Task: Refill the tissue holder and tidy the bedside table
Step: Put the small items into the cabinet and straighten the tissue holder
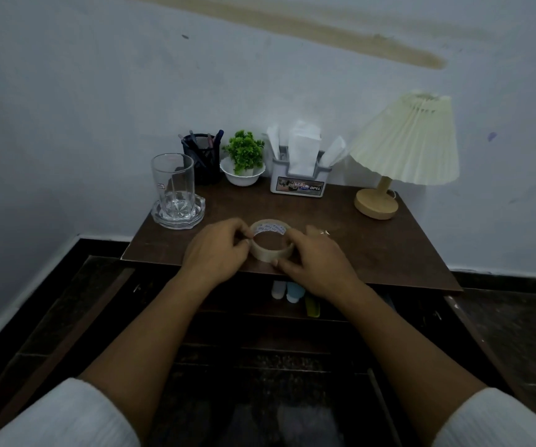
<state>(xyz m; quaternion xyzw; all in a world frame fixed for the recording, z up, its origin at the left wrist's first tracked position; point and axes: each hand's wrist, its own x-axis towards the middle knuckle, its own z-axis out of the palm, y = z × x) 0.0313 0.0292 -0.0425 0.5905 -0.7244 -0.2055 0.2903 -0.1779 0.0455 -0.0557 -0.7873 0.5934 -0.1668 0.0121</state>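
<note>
just below the middle of the frame, both hands meet on a roll of clear tape (266,254) that lies flat on the front part of the dark bedside table (373,250). the left hand (216,250) has its fingers curled and pinches the left rim of the roll between thumb and fingertips. the right hand (311,259) wraps round the right side, its thumb pressed against the near wall of the roll and a ring showing on one finger.

the tissue holder (298,185) stands at the back of the table, right of centre, against the wall, with white tissues (303,146) sticking up out of it. right of it stands a lamp (408,140) with a pleated cream shade and a round wooden base. left of the holder a small green plant (244,150) sits in a white bowl (242,179), then a dark mesh pen cup (203,162) holding pens. at the left edge of the table a clear glass (173,182) stands upright in a clear glass dish (192,217).

beneath the front edge, in the lower middle, an open drawer (260,304) shows a few small items, too dim to tell.
</note>
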